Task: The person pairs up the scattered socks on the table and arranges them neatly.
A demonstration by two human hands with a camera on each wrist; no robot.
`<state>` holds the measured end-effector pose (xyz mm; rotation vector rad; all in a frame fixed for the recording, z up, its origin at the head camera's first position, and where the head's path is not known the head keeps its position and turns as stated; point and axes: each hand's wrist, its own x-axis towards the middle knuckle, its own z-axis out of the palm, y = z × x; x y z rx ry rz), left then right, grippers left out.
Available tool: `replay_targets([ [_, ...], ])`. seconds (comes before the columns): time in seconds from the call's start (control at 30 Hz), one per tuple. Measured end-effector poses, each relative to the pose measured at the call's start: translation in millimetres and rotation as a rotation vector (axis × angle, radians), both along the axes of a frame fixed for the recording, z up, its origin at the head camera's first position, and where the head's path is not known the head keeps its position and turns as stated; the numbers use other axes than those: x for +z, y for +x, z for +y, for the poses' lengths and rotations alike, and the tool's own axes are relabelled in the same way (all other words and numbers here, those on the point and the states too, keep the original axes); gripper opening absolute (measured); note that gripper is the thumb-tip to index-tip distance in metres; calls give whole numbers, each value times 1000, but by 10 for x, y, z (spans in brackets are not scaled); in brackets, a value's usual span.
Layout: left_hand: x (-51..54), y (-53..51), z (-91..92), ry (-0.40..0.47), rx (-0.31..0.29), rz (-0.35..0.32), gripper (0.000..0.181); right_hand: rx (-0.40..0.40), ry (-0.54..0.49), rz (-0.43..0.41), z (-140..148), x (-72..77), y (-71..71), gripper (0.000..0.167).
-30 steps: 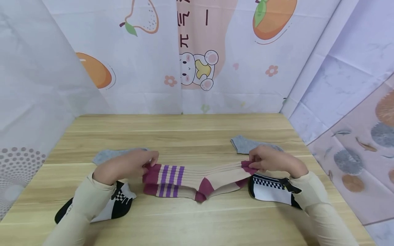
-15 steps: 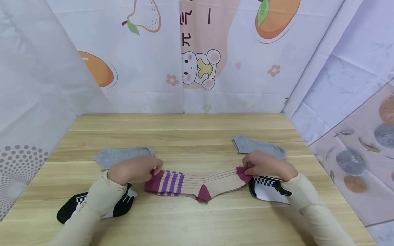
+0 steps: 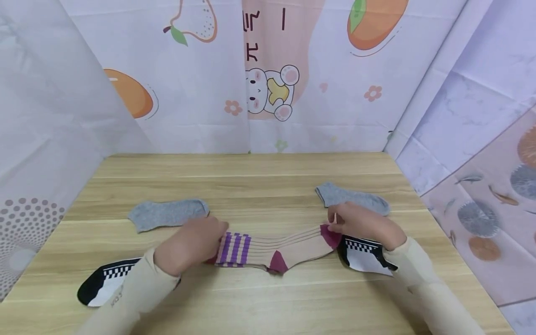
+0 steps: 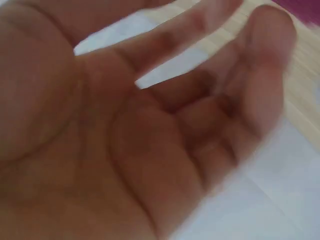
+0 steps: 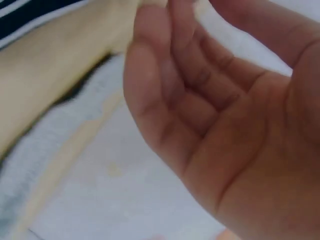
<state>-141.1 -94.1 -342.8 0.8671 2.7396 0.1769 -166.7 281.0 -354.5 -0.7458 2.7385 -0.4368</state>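
A pair of cream socks (image 3: 301, 249) with maroon heel and toe and purple stripes lies stacked flat across the middle of the table, one nearly covering the other. My left hand (image 3: 194, 242) is over the maroon cuff end at the left and hides much of it. In the left wrist view its fingers (image 4: 265, 95) are spread and loosely bent, with a bit of maroon at the corner. At the other end my right hand (image 3: 362, 223) pinches the maroon toe between thumb and fingers. The right wrist view cuts off its fingertips.
A grey sock (image 3: 167, 215) lies behind my left hand, another grey sock (image 3: 356, 197) behind my right. Black-and-white checkered socks lie at both sides: one sock (image 3: 106, 279) under the left forearm, one sock (image 3: 362, 256) by the right wrist. A printed curtain (image 3: 188, 93) borders the wooden table (image 3: 259, 177).
The striped socks have come down flat on the table, the upper one now over the lower. My left hand has slid rightward over the cuff; my right hand stays at the toe.
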Motion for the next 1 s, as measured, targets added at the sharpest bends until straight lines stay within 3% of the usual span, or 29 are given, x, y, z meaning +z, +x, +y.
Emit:
replay_targets([
  [0.1,-15,171,188,73,-125,74,14,41,-7,186,-192,77,187,10],
  [0.2,-73,333,312,89,-175,24,20,160,-10,283,-459,70,405,11],
  [0.33,-193,479,345,74,-139,-8,30,246,54,179,-725,-40,617,13],
  [0.43,-275,518,315,96,-123,-4,34,202,103,138,-800,-118,688,17],
  [0.67,-344,458,248,127,-132,-12,45,177,97,181,-798,-201,664,21],
  [1.0,-336,266,255,144,-95,-38,47,145,91,142,-778,-271,457,25],
])
